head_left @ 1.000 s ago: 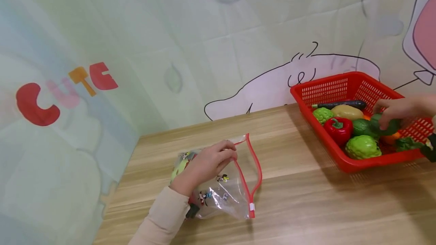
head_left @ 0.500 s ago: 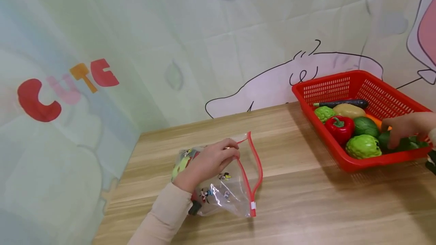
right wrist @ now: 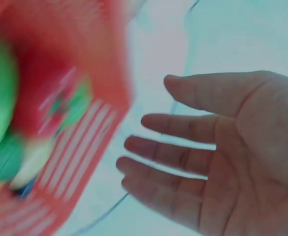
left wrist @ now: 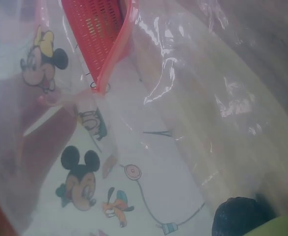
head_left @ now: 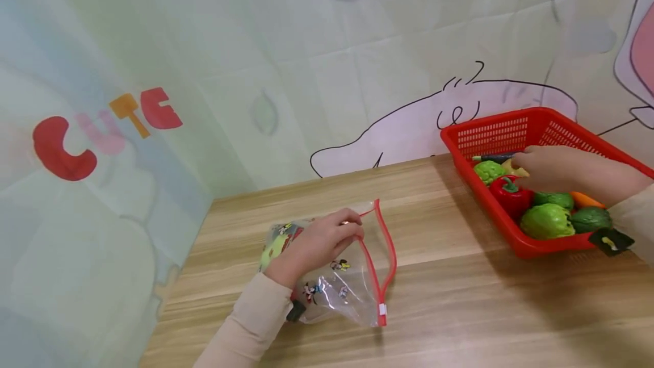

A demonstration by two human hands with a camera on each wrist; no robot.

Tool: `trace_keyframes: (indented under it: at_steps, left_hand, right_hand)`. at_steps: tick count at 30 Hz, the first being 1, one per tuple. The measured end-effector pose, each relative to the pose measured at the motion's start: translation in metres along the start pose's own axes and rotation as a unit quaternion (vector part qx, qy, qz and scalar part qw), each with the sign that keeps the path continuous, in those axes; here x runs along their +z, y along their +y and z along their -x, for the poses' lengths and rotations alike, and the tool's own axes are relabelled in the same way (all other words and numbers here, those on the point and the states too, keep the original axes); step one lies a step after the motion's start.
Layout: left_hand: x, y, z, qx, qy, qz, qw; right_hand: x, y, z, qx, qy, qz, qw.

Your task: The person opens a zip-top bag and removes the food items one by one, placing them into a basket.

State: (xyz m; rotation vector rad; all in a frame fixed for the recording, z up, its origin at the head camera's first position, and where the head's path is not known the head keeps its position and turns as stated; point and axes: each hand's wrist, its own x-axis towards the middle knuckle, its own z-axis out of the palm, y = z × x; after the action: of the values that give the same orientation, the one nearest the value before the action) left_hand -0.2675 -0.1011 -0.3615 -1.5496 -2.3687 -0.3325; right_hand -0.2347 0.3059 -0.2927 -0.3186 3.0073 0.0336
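Note:
My left hand pinches the upper rim of a clear zip bag with a red closure and cartoon prints. The bag lies on the table, its mouth open to the right, with green and red things inside at its left end. In the left wrist view, a dark item and a light green one show at the bottom. My right hand is over the red basket, close to a tan potato and a red bell pepper. Its fingers are extended and hold nothing in the right wrist view.
Also in the basket are a dark long vegetable, two bumpy light green ones, one at the front, dark green ones and an orange one. A printed cloth wall stands behind the table.
My right hand has let go of the dark green vegetable in the basket's front right and moved left and back, toward the potato. My left hand keeps its grip on the bag.

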Motion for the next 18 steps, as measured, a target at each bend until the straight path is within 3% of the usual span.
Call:
trace_keyframes:
  at_steps: [4, 8, 13, 15, 18]
  left_hand:
    - [-0.001, 0.000, 0.001, 0.004, 0.005, 0.000, 1.0000]
    - [-0.001, 0.001, 0.001, 0.010, 0.010, -0.005, 0.9999]
    - [-0.001, 0.000, 0.002, 0.019, 0.021, -0.009, 0.9996]
    - [0.000, 0.000, 0.002, 0.022, 0.023, -0.002, 0.9995]
    - [0.001, 0.000, 0.001, 0.029, 0.033, 0.006, 0.9990]
  right_hand:
    - [-0.011, -0.053, -0.009, -0.054, 0.018, -0.030, 0.998]
    - [-0.010, -0.094, -0.022, -0.133, 0.019, -0.090, 0.987]
    - [0.010, -0.133, -0.051, -0.213, -0.066, -0.193, 0.956]
    - [0.023, -0.149, -0.062, -0.225, -0.104, -0.229, 0.941]
    - [0.043, -0.170, -0.079, -0.250, -0.126, -0.257, 0.925]
